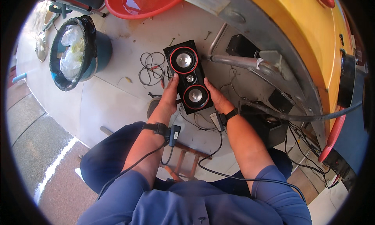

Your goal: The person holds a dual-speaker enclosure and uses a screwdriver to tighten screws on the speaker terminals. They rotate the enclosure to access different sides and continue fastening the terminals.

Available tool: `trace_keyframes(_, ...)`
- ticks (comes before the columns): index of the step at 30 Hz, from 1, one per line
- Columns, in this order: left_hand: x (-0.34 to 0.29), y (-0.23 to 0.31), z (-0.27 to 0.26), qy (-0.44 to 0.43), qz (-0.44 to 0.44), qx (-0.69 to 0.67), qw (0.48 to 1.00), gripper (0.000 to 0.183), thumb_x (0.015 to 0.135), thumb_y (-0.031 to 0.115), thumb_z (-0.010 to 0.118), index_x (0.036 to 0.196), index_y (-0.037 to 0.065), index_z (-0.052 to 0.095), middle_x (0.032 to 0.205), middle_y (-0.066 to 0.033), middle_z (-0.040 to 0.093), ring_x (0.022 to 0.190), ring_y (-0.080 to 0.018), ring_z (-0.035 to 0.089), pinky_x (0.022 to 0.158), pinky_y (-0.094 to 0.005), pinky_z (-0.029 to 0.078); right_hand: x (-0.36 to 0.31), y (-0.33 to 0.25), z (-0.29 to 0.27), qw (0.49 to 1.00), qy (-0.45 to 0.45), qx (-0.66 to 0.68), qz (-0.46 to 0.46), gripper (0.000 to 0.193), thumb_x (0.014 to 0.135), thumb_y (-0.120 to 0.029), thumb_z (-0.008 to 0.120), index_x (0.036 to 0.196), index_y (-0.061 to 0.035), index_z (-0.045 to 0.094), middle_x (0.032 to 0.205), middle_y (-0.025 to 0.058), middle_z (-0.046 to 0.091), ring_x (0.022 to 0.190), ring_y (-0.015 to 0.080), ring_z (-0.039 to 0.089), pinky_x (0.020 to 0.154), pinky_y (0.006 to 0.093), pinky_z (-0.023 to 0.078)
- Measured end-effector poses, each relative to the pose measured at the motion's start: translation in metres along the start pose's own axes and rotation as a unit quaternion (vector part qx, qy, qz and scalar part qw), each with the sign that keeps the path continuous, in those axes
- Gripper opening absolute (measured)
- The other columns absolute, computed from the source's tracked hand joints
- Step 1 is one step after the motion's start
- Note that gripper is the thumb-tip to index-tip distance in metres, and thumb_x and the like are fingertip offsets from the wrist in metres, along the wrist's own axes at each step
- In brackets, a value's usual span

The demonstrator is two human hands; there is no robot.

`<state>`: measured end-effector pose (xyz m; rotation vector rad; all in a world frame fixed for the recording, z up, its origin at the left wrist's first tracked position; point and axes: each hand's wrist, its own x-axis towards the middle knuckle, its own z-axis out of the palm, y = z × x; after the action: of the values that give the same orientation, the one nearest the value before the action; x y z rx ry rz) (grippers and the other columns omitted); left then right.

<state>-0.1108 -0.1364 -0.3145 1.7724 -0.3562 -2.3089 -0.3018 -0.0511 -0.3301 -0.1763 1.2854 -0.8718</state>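
Observation:
A black two-cone speaker (190,79) with red rings around its silver-centred cones is between my hands, long side tilted slightly. My left hand (170,91) presses against its left side, thumb along the front edge. On the opposite side my right hand (218,96) grips it, thumb up near the middle. The fingers of both hands are mostly hidden behind the box. Beside the speaker's upper left lies a coil of thin black cable (150,70) with red plugs. More thin wires (203,125) trail below the speaker. Straps with small devices sit on both wrists.
A blue bucket (103,53) with a black liner and plastic bags stands at left. A red basin (156,13) is at the far edge. At right, a yellow machine (297,37) has a curved metal rim; black boxes and tangled cables lie beneath. Loose screws (172,41) lie beyond the speaker.

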Motion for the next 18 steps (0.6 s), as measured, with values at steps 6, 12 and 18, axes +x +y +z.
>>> trace_keyframes(6, 0.0, -0.001, -0.004, 0.036, 0.011, 0.04, 0.998, 0.082, 0.096, 0.072, 0.052, 0.154, 0.016, 0.04, 0.158, -0.0081, 0.044, 0.149, -0.0297, 0.033, 0.112, -0.063, 0.033, 0.009, 0.007, 0.0, 0.998, 0.062, 0.005, 0.032, 0.069, 0.1, -0.052, 0.064, 0.148, -0.0036, 0.053, 0.148, 0.0073, 0.055, 0.134, 0.0189, 0.051, 0.116, 0.0324, 0.037)
trace_keyframes(12, -0.006, 0.001, -0.008, 0.005, 0.014, 0.072, 0.997, 0.084, 0.095, 0.073, 0.054, 0.154, 0.016, 0.042, 0.157, -0.009, 0.046, 0.148, -0.0334, 0.034, 0.112, -0.0626, 0.034, -0.008, 0.001, 0.001, 1.0, 0.008, -0.016, -0.004, 0.088, 0.094, -0.063, 0.066, 0.156, -0.0051, 0.042, 0.156, 0.0088, 0.047, 0.144, 0.0217, 0.041, 0.12, 0.0368, 0.028)
trace_keyframes(18, -0.014, -0.001, -0.002, 0.026, 0.02, 0.071, 0.997, 0.083, 0.095, 0.073, 0.054, 0.153, 0.015, 0.045, 0.154, -0.0116, 0.048, 0.145, -0.0328, 0.039, 0.11, -0.0618, 0.037, -0.012, 0.002, 0.002, 0.997, -0.031, 0.063, 0.028, 0.079, 0.095, -0.056, 0.069, 0.151, -0.0061, 0.046, 0.148, 0.0078, 0.055, 0.134, 0.0205, 0.052, 0.112, 0.0354, 0.041)
